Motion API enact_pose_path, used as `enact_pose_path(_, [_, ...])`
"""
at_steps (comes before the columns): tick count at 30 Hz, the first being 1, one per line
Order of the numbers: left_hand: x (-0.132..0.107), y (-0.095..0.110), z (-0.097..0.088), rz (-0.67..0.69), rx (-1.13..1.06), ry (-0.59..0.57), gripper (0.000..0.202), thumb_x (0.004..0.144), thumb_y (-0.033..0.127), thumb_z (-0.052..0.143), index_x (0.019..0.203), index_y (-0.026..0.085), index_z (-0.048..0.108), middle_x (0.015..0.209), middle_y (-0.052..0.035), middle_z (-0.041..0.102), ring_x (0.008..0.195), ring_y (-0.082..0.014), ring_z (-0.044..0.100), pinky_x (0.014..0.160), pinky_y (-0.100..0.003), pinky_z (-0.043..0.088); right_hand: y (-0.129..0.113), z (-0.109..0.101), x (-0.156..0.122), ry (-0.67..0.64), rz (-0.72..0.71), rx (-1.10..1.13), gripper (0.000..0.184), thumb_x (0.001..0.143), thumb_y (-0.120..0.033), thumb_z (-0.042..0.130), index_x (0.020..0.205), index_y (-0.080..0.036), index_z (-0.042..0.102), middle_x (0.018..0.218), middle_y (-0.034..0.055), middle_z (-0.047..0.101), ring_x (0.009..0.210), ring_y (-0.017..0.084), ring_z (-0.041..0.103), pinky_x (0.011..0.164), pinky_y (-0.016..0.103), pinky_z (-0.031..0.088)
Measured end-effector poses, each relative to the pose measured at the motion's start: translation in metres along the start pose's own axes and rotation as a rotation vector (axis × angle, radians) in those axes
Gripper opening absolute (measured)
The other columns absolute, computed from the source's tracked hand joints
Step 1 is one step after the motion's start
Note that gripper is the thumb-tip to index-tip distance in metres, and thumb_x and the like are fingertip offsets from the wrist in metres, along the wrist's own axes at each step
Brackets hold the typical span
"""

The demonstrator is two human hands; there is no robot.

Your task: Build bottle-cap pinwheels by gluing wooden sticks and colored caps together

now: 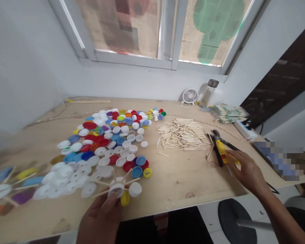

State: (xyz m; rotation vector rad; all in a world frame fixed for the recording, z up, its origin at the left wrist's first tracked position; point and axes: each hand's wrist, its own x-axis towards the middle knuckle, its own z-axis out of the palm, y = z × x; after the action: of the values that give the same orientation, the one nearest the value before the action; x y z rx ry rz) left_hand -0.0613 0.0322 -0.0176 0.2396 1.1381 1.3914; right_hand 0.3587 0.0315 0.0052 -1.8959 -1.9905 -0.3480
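Observation:
My left hand (101,213) is closed around a white bottle cap (117,189) at the table's near edge. Thin wooden sticks stick out from that cap like spokes, and a white cap (135,189) and a yellow cap (125,198) sit beside it, seemingly on stick ends. On the right, my right hand (246,171) has its fingers around the yellow handle of what looks like a glue gun (221,150), with a thin translucent stick behind it. Dark tool parts lie beside and beneath it; their kind is unclear.
Many coloured bottle caps (99,140) cover the table's left half. A pile of short sticks (184,134) lies mid-table. Finished-looking cap-and-stick wheels (155,113) lie behind and at far left. A small fan (190,96), a bottle (210,91), bundled sticks (230,113) and a power strip (244,130) stand at back right.

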Motion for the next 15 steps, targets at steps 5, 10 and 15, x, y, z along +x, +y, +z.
enact_pose_path(5, [-0.006,0.003,0.007,0.036,0.079,-0.012,0.021,0.065,0.030,0.079,0.084,0.023,0.074,0.082,-0.0012,0.078,0.079,-0.0165,0.072,0.073,-0.018,0.058,0.030,0.011,-0.008,-0.075,-0.052,-0.213,0.042,0.079,-0.020,0.047,0.120,-0.018,0.058,0.123,0.0136,0.061,0.104,0.032,0.060,0.081,0.046,0.050])
enact_pose_path(10, [-0.005,0.001,0.007,0.047,0.064,0.028,0.036,0.052,0.033,0.087,0.083,0.021,0.074,0.080,-0.0007,0.077,0.075,-0.0165,0.071,0.065,-0.017,0.057,0.043,0.021,0.000,-0.188,-0.079,-0.271,0.048,0.077,-0.021,0.047,0.124,-0.018,0.053,0.124,0.0149,0.060,0.101,0.034,0.060,0.077,0.046,0.047])
enact_pose_path(15, [-0.003,0.001,0.009,0.054,-0.009,0.051,0.043,0.041,0.033,0.091,0.076,0.017,0.073,0.076,-0.0029,0.075,0.075,-0.0149,0.069,0.071,-0.018,0.055,0.048,0.018,0.000,-0.166,-0.064,-0.131,0.040,0.077,-0.025,0.045,0.115,-0.016,0.053,0.116,0.0209,0.060,0.085,0.031,0.065,0.066,0.040,0.047])
